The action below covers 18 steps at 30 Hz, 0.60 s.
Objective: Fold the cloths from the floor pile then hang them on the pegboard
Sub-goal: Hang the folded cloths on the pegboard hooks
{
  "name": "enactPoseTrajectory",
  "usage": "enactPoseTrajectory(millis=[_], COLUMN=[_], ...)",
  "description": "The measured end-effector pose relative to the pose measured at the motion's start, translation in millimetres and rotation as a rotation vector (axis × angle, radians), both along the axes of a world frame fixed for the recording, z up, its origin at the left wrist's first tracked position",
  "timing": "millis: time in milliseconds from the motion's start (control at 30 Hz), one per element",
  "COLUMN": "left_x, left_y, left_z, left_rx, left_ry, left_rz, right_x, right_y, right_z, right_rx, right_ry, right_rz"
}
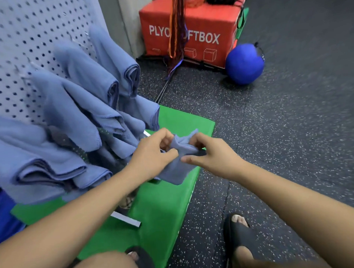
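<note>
A small blue cloth (176, 170) hangs bunched between both hands above the green box (160, 210). My left hand (152, 152) pinches its upper left part. My right hand (209, 152) pinches its upper right part, with the index finger pointing left across the fabric. Several folded blue cloths (81, 109) hang on the white pegboard (18, 49) at the left, just beside my left hand. The floor pile is not in view.
A red plyo soft box (204, 30) stands at the back with coloured cords (175, 31) hanging in front. A blue ball (244, 64) lies beside it. My sandalled feet (238, 230) stand on the speckled rubber floor (292, 129). A grey metal bar (126, 219) lies on the green box.
</note>
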State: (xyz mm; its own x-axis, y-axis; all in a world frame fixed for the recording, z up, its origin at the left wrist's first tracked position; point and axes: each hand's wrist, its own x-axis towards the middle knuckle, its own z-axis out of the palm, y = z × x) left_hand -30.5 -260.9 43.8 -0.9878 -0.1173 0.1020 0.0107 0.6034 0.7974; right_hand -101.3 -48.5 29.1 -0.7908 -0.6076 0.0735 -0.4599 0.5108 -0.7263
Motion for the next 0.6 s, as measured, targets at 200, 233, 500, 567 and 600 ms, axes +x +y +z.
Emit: enactPoseTrajectory(millis=[200,233,500,567,600], left_x=[39.4,45.6,92.9,100.7,102.8], left_y=[5.5,4.6,-9.9,-19.5,-25.5], left_z=[75.2,89.1,193.7,215.6,225.1], left_rx=[0.094,0.113,0.073,-0.002,-0.063], left_ry=[0.021,0.002,-0.132,-0.131,-0.116], left_rz=[-0.103,-0.149,-0.302,-0.310,-0.302], right_x=[27.2,31.1,51.0,52.8,53.0], right_y=[14.5,15.0,-2.0,-10.8,-15.7], right_z=[81.3,99.1,231.7,257.4,269.2], right_rx=[-0.031,-0.012,0.149,0.157,0.156], right_ry=[-0.051,-0.043,0.069,0.107,0.114], right_rz=[0.181,0.224,0.441,0.462,0.466])
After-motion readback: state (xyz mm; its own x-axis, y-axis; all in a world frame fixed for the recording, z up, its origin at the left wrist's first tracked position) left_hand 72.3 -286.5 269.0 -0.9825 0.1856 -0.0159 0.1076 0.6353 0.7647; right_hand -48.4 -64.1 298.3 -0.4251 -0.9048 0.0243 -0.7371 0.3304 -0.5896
